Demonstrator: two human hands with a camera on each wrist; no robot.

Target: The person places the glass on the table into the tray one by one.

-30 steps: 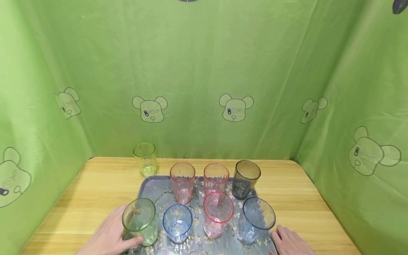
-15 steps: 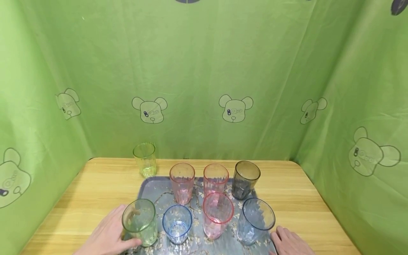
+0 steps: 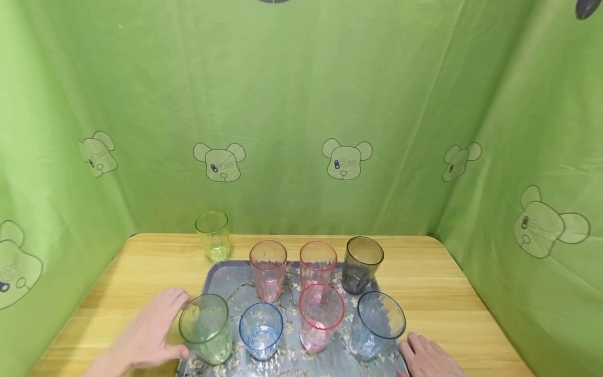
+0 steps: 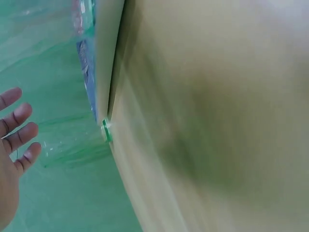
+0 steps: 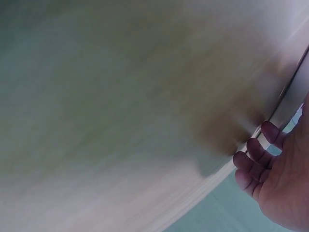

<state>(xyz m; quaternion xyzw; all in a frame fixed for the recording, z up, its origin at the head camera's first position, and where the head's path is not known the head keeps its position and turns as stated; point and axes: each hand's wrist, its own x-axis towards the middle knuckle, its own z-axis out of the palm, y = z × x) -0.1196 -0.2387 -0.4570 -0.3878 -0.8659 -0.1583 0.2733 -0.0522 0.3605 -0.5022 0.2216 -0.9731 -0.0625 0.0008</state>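
My left hand [image 3: 149,331] is beside the green-tinted glass [image 3: 212,340], fingers extended and thumb apart, holding nothing. The left wrist view shows the spread fingers [image 4: 18,137]. That glass stands upright at the front left of a grey-blue tray [image 3: 228,272] with a blossom-branch pattern. My right hand [image 3: 431,360] rests low at the tray's right edge, near a pale blue glass [image 3: 369,343]. Its loosely bent fingertips [image 5: 253,145] lie right at the tray's edge in the right wrist view. A short blue glass [image 3: 262,340] and a pink glass [image 3: 316,335] stand between.
Further back on the tray are two pink glasses [image 3: 269,280] and a smoky dark glass [image 3: 356,275]. One yellow-green glass [image 3: 215,243] stands on the wooden table [image 3: 120,272] behind the tray's left corner. Green cloth [image 3: 282,78] encloses the table's back and sides.
My left hand has come away from the green glass, moving left, its thumb withdrawn from the glass's front. The right hand and the glasses stay in place.
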